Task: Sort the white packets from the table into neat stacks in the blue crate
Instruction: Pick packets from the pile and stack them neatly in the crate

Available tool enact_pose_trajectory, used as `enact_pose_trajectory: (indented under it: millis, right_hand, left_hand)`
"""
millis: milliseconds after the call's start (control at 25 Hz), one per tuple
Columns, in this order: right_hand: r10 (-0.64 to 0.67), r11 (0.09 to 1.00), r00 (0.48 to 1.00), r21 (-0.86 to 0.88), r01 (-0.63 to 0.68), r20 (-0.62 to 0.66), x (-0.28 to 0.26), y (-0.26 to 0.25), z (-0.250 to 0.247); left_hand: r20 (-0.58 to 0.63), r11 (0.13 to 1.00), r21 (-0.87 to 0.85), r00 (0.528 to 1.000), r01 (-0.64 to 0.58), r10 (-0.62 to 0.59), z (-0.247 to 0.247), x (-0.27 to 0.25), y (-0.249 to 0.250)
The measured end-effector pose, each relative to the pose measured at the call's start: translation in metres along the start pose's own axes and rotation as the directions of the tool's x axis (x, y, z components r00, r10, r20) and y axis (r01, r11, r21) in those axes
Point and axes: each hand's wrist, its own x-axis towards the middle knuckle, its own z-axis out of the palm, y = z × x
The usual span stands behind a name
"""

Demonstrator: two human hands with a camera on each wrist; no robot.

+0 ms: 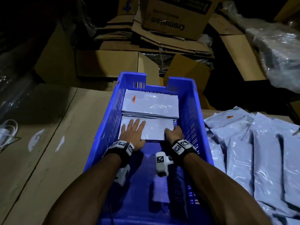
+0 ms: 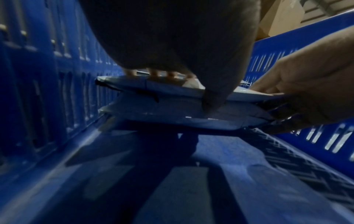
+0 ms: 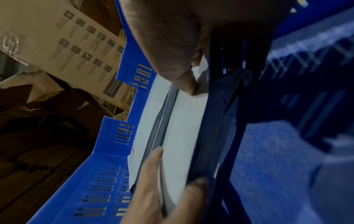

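Note:
The blue crate (image 1: 192, 103) holds two stacks of white packets. The far stack (image 1: 151, 103) has an orange label on top. On the near stack, my left hand (image 1: 134, 129) lies flat on the top packet (image 1: 154, 129), fingers straight. My right hand (image 1: 172, 131) grips that packet's right edge. In the right wrist view the thumb (image 3: 182, 75) lies on the packet (image 3: 184, 136) and the fingers curl beneath. In the left wrist view my left fingertips (image 2: 153, 74) press the packet (image 2: 149, 87), which lies on a lower one (image 2: 172, 115).
A loose heap of white packets (image 1: 253, 146) covers the table to the right of the crate. Flat cardboard (image 1: 48, 135) lies to the left, and cardboard boxes (image 1: 175, 18) are piled behind. The crate's near floor (image 1: 146, 200) is bare. White cord (image 1: 6, 132) lies at far left.

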Motion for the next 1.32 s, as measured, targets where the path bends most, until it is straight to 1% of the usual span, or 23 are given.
enact_pose_trajectory:
  millis: [120, 200, 280, 440, 520, 720, 880, 1000, 1120, 1240, 1320]
  right_hand:
    - [-0.016, 1.000, 1.000, 0.011, 0.016, -0.020, 0.001, 0.001, 0.002]
    - [-0.025, 1.000, 0.999, 0.013, 0.025, -0.027, 0.002, 0.001, 0.002]
    - [-0.034, 0.999, 0.999, 0.002, 0.034, -0.029, 0.002, 0.003, 0.002]
    - [-0.029, 0.999, 1.000, -0.029, 0.029, -0.005, 0.001, 0.004, 0.003]
    - [-0.031, 0.998, 0.999, -0.054, 0.031, -0.008, 0.000, 0.005, 0.003]
    - [-0.017, 0.998, 1.000, -0.064, 0.017, -0.007, -0.005, 0.003, 0.001]
    - [-0.026, 0.995, 0.999, -0.101, 0.023, -0.028, -0.008, -0.002, -0.001]
    - [-0.093, 0.977, 0.995, -0.197, 0.085, -0.034, -0.017, -0.016, -0.010]
    - [-0.219, 0.952, 0.975, -0.211, 0.221, 0.035, -0.036, -0.039, -0.028]
    - [-0.364, 0.912, 0.927, -0.167, 0.374, 0.090, -0.069, -0.066, -0.063]
    - [-0.481, 0.861, 0.872, -0.139, 0.490, 0.095, -0.095, -0.074, -0.100]
  left_hand:
    - [-0.063, 1.000, -0.021, 0.998, -0.017, 0.016, -0.003, 0.002, 0.002]
    - [-0.078, 1.000, -0.020, 0.997, -0.019, 0.018, -0.005, 0.003, 0.003]
    - [-0.059, 1.000, -0.006, 0.998, -0.023, 0.023, -0.004, 0.003, 0.002]
    - [0.039, 0.999, 0.016, 0.999, -0.030, 0.030, 0.004, 0.004, -0.002]
    - [0.054, 1.000, 0.010, 0.998, -0.017, 0.017, 0.006, 0.006, -0.002]
    - [0.027, 0.996, 0.093, 1.000, 0.004, -0.006, 0.007, 0.008, -0.001]
    - [-0.021, 0.996, 0.083, 1.000, -0.014, 0.016, 0.000, 0.003, 0.002]
    - [-0.098, 0.996, 0.090, 0.995, -0.017, 0.026, -0.012, -0.002, 0.007]
    - [-0.260, 0.983, 0.177, 0.961, -0.048, 0.094, -0.040, -0.013, 0.017]
    - [-0.368, 0.980, 0.170, 0.916, -0.100, 0.157, -0.079, -0.030, 0.032]
    - [-0.439, 0.976, 0.159, 0.875, -0.147, 0.204, -0.105, -0.046, 0.049]
